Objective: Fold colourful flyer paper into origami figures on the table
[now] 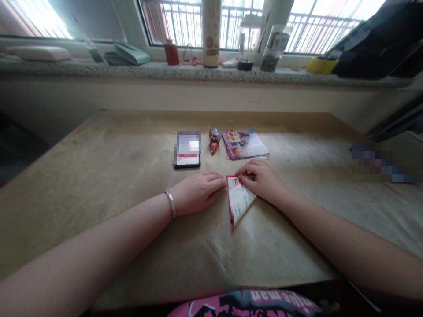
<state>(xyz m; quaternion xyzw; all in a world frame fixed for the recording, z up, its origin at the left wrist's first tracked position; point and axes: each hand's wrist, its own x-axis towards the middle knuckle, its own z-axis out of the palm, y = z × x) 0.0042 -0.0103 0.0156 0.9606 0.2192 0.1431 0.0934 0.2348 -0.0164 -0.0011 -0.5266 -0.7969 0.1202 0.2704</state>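
Resting on the far right part of the paper (pixel 239 202), the right hand (pixel 262 178) is bent at the fingers; whether the sheet is pinched or only pressed cannot be told. The left hand (pixel 198 192) is laid palm down, its fingers drawn together and stretched to the paper's far left corner; a grip there cannot be confirmed, since the underside is hidden.

The paper is placed on the surface (pixel 158 259) between the hands, folded to a narrow triangle. Its sharp tip is pointed toward the person, and its long axis is carried from the far edge to that tip, close to the red-bordered left side. The far right corner is covered by fingers, and the small print cannot be read.

Farther out, the phone (pixel 187 154), the packet (pixel 214 141) and the leaflets (pixel 247 145) are set in a row. The phone's screen is pixelated, as is the flat item (pixel 380 163) at the right. The near edge is partly overlapped by pink printed cloth (pixel 251 304), cut off below; the far edge is bounded by the wall (pixel 205 94). Broad room is offered left of the phone and between the right hand and the flat item.
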